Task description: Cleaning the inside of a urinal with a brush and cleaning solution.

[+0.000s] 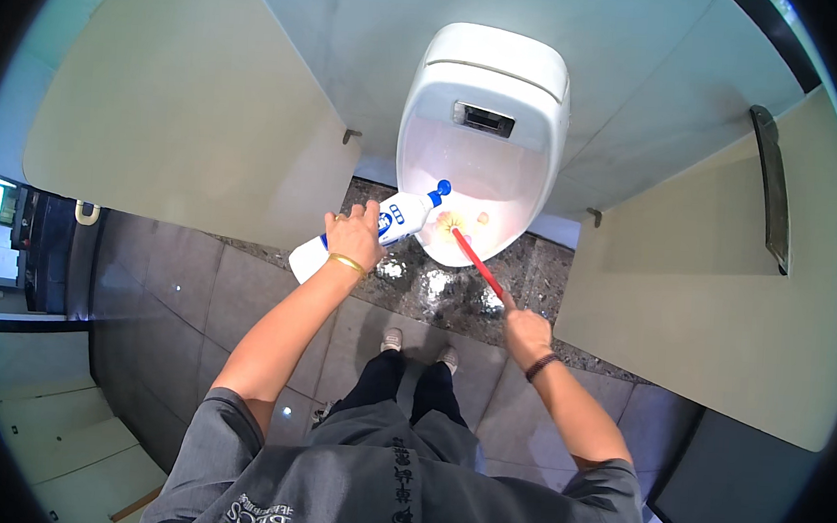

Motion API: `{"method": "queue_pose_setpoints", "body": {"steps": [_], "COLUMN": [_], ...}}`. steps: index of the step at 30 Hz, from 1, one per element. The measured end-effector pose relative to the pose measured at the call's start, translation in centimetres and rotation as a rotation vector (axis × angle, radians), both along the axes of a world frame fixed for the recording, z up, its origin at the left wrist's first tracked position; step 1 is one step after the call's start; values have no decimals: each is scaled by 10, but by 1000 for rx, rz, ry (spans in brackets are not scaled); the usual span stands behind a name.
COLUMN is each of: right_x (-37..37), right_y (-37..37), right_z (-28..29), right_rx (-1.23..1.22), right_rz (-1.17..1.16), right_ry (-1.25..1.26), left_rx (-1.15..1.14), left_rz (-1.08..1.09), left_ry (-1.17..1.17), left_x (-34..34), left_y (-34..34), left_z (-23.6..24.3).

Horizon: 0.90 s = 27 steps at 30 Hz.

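Bottle (404, 216) (white) by urinal rim (554, 145), between partitions (187, 123)

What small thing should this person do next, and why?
Perhaps sweep the red-handled brush across the urinal: the right hand already grips it, bristles down inside, while the left hand holds the white bottle, its blue top over the bowl.

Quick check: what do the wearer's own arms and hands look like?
The left hand and right hand are ungloved. Short grey sleeves leave the forearms bare. A gold-coloured bangle circles the left wrist; a dark bracelet circles the right.
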State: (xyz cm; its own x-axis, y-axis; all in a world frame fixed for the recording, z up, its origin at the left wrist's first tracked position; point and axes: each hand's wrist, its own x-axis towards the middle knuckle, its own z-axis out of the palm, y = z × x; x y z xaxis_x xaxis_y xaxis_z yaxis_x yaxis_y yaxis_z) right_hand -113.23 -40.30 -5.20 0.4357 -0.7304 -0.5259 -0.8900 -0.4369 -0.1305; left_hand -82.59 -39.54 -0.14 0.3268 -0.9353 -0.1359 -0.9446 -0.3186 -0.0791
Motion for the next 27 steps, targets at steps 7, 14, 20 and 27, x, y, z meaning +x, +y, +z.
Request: {"method": "queue_pose_setpoints", "body": {"steps": [7, 14, 20, 27], "right_x": [17, 24, 17, 46], "right_y": [-36, -5, -37, -11], "right_z": [-20, -4, -3, -2], "right_rx": [30, 58, -60, 42], "right_rz": [-282, -53, -211, -128], "right_ry": [24, 4, 86, 104], "left_rx": [-53, -65, -195, -259], "left_rz": [-127, -207, -245, -113], "left_ry": [-35, -1, 23, 323], "left_x": [-10, -15, 1, 22], "left_y": [-37, -50, -40, 0], "left_z": [2, 0, 8, 6]}}
